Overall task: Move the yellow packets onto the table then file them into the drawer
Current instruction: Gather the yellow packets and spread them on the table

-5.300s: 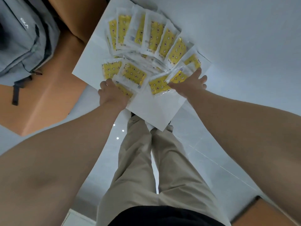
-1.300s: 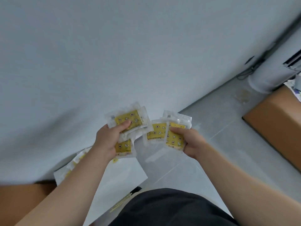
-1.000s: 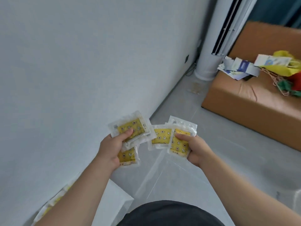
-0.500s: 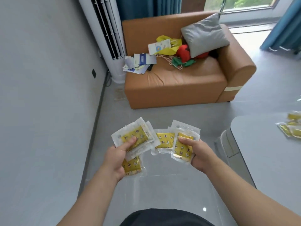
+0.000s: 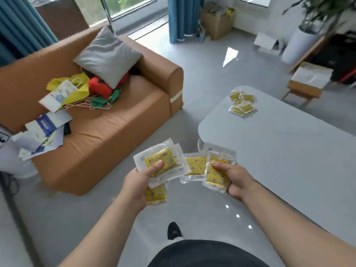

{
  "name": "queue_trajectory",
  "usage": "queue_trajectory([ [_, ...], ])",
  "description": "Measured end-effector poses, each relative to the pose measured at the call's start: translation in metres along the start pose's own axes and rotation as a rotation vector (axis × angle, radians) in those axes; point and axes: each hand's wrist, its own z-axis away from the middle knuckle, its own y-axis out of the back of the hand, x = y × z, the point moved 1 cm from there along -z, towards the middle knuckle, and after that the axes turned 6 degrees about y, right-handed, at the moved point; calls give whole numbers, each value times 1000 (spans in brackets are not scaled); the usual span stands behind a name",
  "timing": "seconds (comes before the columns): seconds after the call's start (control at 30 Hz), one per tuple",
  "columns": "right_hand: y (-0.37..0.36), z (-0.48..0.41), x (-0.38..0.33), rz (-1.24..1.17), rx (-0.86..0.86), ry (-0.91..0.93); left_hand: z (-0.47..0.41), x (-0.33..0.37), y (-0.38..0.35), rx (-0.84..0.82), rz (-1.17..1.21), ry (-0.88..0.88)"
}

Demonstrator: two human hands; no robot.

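Grey glossy floor (image 5: pixel 192 58), wide room, daylight from the window at top.

Item: brown sofa (image 5: pixel 107 120) at left. It carries a grey cushion (image 5: pixel 107 54), a red and green soft thing beneath the cushion, a yellow bag (image 5: pixel 75 91) and loose papers (image 5: pixel 42 132).

Item: pale grey table (image 5: pixel 285 151) at right, rounded corner toward me. A small heap of yellow packets (image 5: pixel 242 104) lies near its far corner.

Item: cardboard box (image 5: pixel 217 22) by the blue curtain (image 5: pixel 181 18); a white planter (image 5: pixel 296 45) and a low wooden stool (image 5: pixel 306 83) stand beyond the table.

Item: my left hand (image 5: pixel 138 182), clamped on a fanned bunch of packets (image 5: pixel 159 162), thumb pressed on the top one and one more hanging below the palm.

Item: my right hand (image 5: pixel 235 180), closed on a second bunch of packets (image 5: pixel 215 170), thumb on the front one. Both bunches are held over the floor just short of the table edge, and their near edges overlap between the hands.

Item: one dark shoe (image 5: pixel 173 231) on the floor below the hands. Nothing stands between hands and table.

Change from half a second ago: the view has swung right. The sofa has slid to the left, the white column unit is gone from sight, and far more of the table shows. My grip on both bunches is unchanged.
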Motion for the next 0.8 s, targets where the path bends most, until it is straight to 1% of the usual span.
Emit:
queue_trajectory([
  [0.17,16,-10,-15,-173,208,68,-51,49,-48,-128,-166,57],
  [0.27,33,-18,-29,-255,301,115,-74,69,-88,-199,-249,75],
  [0.43,69,-48,-55,-355,422,171,-112,102,-174,-275,-373,100],
  [0.5,85,-71,-66,-390,462,165,-129,116,-213,-300,-418,76],
  [0.67,120,-158,-110,-442,517,118,-187,163,-301,-288,-514,29],
  [0.8,146,-222,-170,-417,585,52,-237,213,-358,-198,-581,50],
])
